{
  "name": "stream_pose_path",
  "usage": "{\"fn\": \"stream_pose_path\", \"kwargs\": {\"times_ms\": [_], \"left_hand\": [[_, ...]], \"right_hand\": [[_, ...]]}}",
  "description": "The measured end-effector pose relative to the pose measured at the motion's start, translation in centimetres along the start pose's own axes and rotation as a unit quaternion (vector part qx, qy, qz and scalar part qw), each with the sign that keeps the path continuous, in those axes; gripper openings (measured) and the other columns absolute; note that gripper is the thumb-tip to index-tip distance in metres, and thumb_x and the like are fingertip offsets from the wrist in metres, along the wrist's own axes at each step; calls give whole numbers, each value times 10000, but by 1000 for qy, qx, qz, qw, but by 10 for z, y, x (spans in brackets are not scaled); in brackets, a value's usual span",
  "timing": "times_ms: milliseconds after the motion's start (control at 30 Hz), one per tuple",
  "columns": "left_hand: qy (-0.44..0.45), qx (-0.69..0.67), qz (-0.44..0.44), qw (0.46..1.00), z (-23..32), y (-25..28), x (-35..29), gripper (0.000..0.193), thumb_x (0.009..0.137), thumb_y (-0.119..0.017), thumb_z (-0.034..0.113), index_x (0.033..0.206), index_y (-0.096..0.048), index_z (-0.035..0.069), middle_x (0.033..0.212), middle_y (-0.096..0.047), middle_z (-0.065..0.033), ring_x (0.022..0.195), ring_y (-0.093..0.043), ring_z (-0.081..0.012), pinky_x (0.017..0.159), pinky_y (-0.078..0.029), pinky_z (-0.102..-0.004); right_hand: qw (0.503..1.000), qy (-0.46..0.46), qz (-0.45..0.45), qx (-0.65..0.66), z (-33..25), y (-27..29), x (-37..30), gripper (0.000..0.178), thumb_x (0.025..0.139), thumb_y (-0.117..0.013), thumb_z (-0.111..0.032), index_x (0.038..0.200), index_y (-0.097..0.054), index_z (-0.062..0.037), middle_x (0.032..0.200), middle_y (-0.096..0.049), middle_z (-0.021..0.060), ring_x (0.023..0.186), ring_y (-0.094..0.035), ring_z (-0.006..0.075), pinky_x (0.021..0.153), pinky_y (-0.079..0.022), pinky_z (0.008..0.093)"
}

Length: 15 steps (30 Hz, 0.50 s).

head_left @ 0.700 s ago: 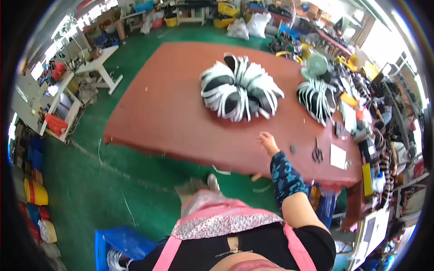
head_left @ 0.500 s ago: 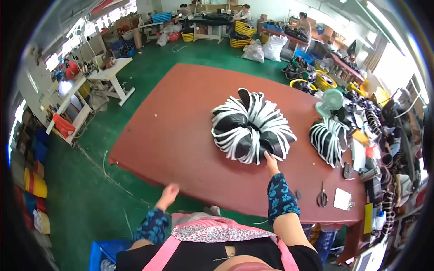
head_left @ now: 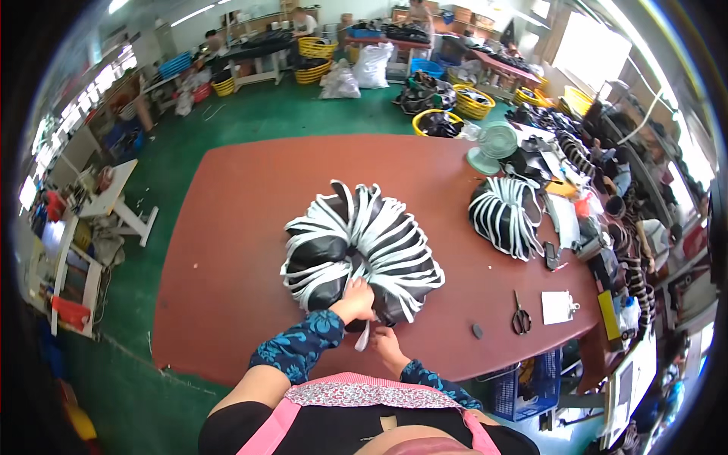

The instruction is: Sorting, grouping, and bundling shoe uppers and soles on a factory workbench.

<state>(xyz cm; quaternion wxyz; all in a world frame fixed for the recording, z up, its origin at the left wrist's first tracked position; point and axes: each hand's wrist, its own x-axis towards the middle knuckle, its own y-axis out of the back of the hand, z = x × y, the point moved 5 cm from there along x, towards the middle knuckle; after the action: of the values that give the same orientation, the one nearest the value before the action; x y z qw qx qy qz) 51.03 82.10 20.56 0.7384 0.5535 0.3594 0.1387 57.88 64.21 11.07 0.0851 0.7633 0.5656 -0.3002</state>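
A big round pile of black and white strips (head_left: pixel 362 250) lies in the middle of the reddish-brown table (head_left: pixel 235 227). My left hand (head_left: pixel 353 300) rests on the near edge of the pile, fingers gripping the strips there. My right hand (head_left: pixel 387 343) is just below it, pinching a white strip (head_left: pixel 363 336) that hangs from the pile. Both forearms wear blue flowered sleeves.
A second black and white pile (head_left: pixel 504 214) sits at the right of the table, with a fan (head_left: pixel 491 148) behind it. Scissors (head_left: pixel 520 318), a white card (head_left: pixel 559 306) and a small dark lump (head_left: pixel 477 331) lie near the right front edge. Yellow baskets and benches stand beyond on the green floor.
The view has swung closer over the table. My left hand came up from the table's near edge onto the pile, and my right hand dropped to the pile's near edge and took a white strip.
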Motion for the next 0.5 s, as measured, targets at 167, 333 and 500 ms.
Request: {"fn": "stream_pose_path", "kwargs": {"times_ms": [167, 333, 500], "left_hand": [[-13, 17, -26, 999, -2, -2, 43, 1235, 646, -934, 632, 1591, -542, -61, 1735, -399, -273, 1677, -236, -425, 1337, -164, -673], [-2, 37, -12, 999, 18, -17, 61, 1059, 717, -858, 677, 1512, -661, 6, 1732, -447, -162, 1663, -261, -391, 1338, -152, -674], [-9, 21, -93, 995, 33, -42, 56, 390, 903, -721, 405, 1258, -836, 293, 1498, -688, -56, 1629, -315, -450, 1252, -122, -832]], "right_hand": [[992, -26, -9, 124, -34, 41, 41, 488, 1004, -784, -324, 1417, -658, -96, 1258, -751, 53, 1115, -689, 209, 960, -527, 446], [941, 54, 104, 316, -67, 79, 95, 519, 1009, -816, -367, 1419, -686, -76, 1357, -746, 83, 1224, -708, 276, 1101, -546, 436], [970, 82, 99, 207, -159, 117, 130, 590, 947, -890, -239, 1427, -664, 19, 1374, -728, 117, 1238, -701, 252, 1075, -548, 396]]}}
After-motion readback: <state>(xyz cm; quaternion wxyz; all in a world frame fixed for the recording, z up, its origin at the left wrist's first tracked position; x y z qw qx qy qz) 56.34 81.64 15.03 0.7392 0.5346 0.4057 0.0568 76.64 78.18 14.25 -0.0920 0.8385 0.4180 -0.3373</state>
